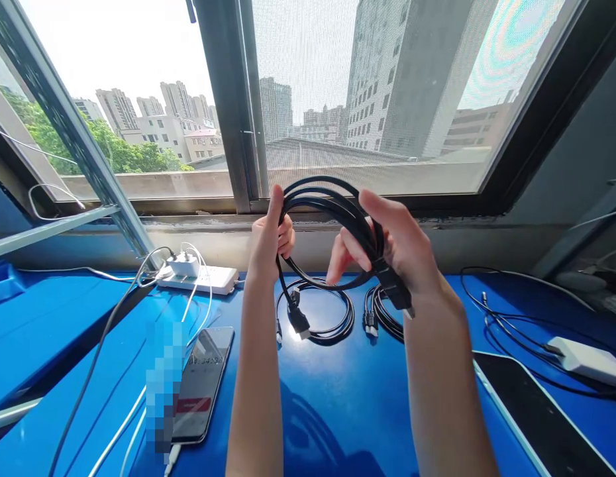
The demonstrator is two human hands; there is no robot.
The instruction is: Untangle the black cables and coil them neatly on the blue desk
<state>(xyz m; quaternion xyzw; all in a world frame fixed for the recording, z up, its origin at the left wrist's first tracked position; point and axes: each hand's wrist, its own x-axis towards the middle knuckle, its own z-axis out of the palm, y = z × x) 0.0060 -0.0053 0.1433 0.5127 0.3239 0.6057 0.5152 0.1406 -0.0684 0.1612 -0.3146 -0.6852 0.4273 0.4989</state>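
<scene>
A looped black HDMI cable (358, 230) is held up between my two hands above the blue tabletop. My left hand (268, 242) is closed around the left side of the loops, thumb pointing up. With my right hand (407, 242), I grip the right side, thumb in front and some fingers showing through the loop. One black plug (395, 286) sticks out below my right palm. The other plug (298, 320) dangles under my left hand. Behind on the table lie a coiled black cable (345, 326) and another coil (385, 318), partly hidden by my right forearm.
A phone (203, 384) lies left, beside white cords. At the back left sits a white power strip (218, 279) with chargers plugged in. To the right are a dark-screened tablet (536, 411), a white adapter (589, 361) and loose black wires. A metal shelf post (84, 142) rises left; a window stands behind.
</scene>
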